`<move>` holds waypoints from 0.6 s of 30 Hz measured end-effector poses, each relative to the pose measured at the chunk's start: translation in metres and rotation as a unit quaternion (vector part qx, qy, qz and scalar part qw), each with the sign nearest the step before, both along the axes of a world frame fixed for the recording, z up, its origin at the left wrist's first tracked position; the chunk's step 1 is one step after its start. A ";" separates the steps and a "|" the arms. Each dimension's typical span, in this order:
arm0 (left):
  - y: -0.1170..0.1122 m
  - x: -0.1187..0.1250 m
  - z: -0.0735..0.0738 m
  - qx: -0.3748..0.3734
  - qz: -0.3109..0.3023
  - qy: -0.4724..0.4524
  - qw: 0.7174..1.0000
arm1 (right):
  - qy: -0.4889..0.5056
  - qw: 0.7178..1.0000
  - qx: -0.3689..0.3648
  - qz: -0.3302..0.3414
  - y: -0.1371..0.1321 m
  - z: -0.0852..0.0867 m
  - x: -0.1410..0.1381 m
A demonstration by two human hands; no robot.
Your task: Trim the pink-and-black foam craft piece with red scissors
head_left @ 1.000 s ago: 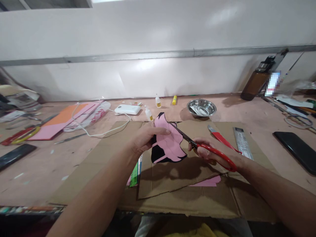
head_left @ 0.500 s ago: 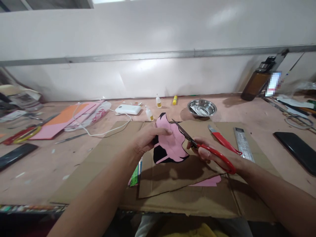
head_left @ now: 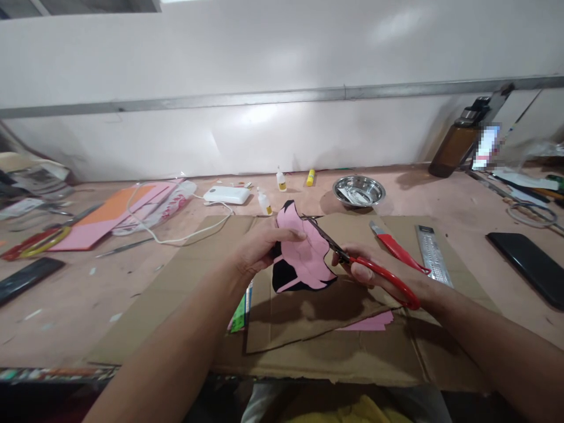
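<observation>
My left hand (head_left: 259, 249) is closed on a pink and black paper cutout (head_left: 304, 252) with a wavy outline, the thumb pressed on its pink face. In my right hand (head_left: 363, 264) is a pair of red-handled scissors (head_left: 388, 276), fingers wrapped round the handles. The dark blades reach along the cutout's right edge, touching or very near it. Both hands are above a cut piece of brown cardboard (head_left: 282, 329). Pink paper (head_left: 370, 322) sticks out from under that piece, and a green ruler-like strip (head_left: 238, 317) shows at its left.
A red utility knife (head_left: 396, 249) and a metal ruler (head_left: 434, 255) lie to the right, near a black phone (head_left: 529, 267). Behind are a steel bowl (head_left: 359, 191), small glue bottles (head_left: 264, 202) and a white power bank (head_left: 227, 195). Coloured sheets (head_left: 106, 214) lie left.
The scissor blades have shifted slightly left and up against the cutout's upper right edge. My left hand stays almost still, and the whole view has moved a little.
</observation>
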State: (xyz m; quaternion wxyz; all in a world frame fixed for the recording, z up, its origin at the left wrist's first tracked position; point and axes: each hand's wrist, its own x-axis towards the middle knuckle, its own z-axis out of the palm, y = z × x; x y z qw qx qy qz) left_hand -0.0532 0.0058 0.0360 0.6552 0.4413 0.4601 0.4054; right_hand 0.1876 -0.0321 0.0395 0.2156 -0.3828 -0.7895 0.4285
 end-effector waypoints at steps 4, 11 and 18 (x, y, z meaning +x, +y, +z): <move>0.002 -0.003 -0.001 0.006 0.008 -0.003 1.000 | 0.002 0.999 -0.040 -0.009 -0.001 -0.001 0.002; 0.004 -0.006 -0.003 0.013 -0.009 0.001 1.000 | -0.002 0.999 -0.039 0.007 0.001 -0.001 0.002; 0.004 -0.006 -0.005 0.000 0.000 0.008 1.000 | -0.011 0.999 -0.041 0.006 0.001 -0.004 0.001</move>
